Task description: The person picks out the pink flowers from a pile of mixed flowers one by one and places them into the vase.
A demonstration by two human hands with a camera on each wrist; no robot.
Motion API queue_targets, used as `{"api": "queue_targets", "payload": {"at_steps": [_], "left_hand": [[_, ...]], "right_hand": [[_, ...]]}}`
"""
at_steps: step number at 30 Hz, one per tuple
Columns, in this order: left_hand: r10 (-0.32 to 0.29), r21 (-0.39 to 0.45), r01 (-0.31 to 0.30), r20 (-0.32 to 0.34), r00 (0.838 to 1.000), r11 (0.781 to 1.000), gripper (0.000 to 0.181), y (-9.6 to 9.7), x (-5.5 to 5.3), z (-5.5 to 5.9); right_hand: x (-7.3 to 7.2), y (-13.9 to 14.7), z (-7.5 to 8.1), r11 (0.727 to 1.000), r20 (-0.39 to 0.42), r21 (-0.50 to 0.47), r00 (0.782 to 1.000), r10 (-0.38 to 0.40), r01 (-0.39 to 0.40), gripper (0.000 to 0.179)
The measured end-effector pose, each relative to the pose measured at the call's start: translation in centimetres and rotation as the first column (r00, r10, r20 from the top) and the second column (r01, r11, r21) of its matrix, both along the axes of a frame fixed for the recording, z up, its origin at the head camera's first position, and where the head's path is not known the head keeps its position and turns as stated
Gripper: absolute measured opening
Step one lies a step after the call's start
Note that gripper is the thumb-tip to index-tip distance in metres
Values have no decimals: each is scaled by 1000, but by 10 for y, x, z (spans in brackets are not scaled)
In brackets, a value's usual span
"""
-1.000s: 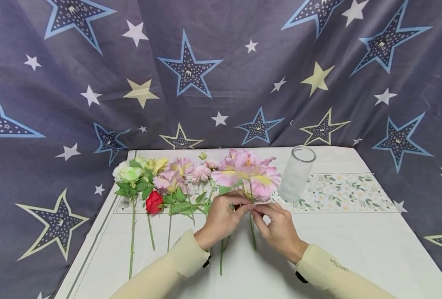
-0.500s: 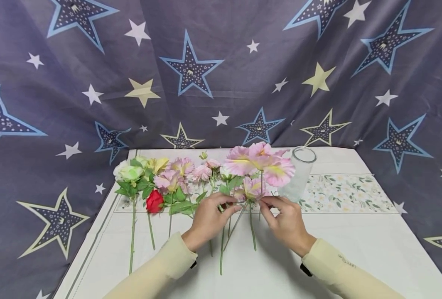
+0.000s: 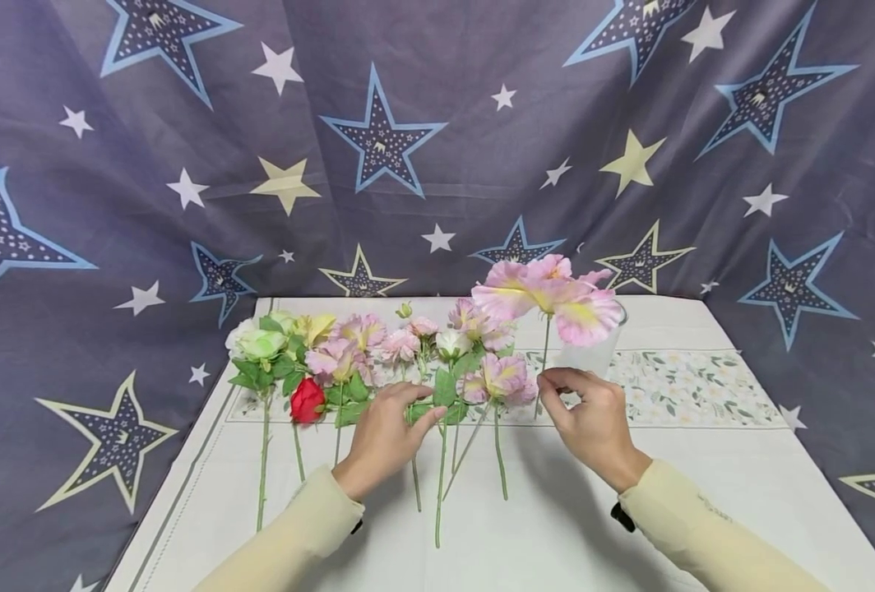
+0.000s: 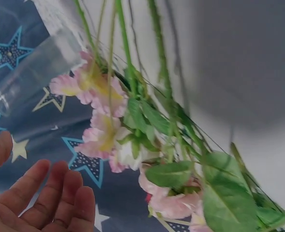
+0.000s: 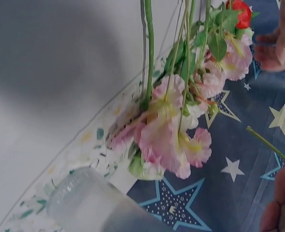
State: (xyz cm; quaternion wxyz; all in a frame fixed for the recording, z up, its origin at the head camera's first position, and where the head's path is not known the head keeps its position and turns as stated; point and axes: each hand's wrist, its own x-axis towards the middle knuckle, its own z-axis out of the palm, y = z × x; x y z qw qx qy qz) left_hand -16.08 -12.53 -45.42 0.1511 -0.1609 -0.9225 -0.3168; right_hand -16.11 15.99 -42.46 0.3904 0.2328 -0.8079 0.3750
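In the head view my right hand (image 3: 591, 418) pinches the thin stem of a large pink-and-yellow flower (image 3: 548, 298), lifted upright above the table. The stem's cut end (image 5: 259, 137) shows in the right wrist view. Behind the bloom stands a clear glass vase (image 3: 591, 357), partly covered by it. My left hand (image 3: 387, 427) hovers over the stems with its fingers loosely bent and nothing held; the left wrist view shows the same hand (image 4: 45, 198) apart from the flowers. Near it lie a white rose (image 3: 452, 343) and another pink-and-yellow flower (image 3: 502, 376).
A red rose (image 3: 307, 400), a pale green-white flower (image 3: 255, 339) and several pink blooms lie in a row to the left, stems toward me. A leafy-print runner (image 3: 696, 390) crosses the white tabletop (image 3: 733, 501). A star-patterned curtain (image 3: 437, 164) hangs behind.
My right hand has moved right and drawn the large pink flower up, away from the others and in front of the vase. My left hand has come off it and moved left.
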Motion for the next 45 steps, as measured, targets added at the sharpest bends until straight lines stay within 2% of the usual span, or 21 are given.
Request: {"api": "queue_targets", "payload": {"at_steps": [14, 20, 25, 30, 35, 45], "left_hand": [[66, -10, -65, 11, 998, 998, 41, -35, 4, -12], [94, -28, -93, 28, 995, 995, 42, -46, 6, -17], [122, -56, -120, 47, 991, 991, 44, -54, 7, -19], [137, -60, -135, 32, 990, 989, 45, -60, 8, -21], [149, -66, -147, 19, 989, 987, 44, -65, 10, -23], [155, -60, -153, 17, 988, 986, 43, -68, 12, -24]], "right_hand": [[-12, 24, 27, 997, -53, 12, 995, -80, 80, 9], [-19, 32, 40, 992, -82, -24, 989, -123, 122, 10], [-25, 40, 52, 988, -78, -28, 985, -155, 153, 8], [-31, 48, 63, 982, -66, -26, 980, -188, 187, 6], [-39, 53, 67, 972, -75, -64, 970, -231, 227, 7], [-51, 61, 74, 962, -83, -87, 960, -267, 260, 8]]}}
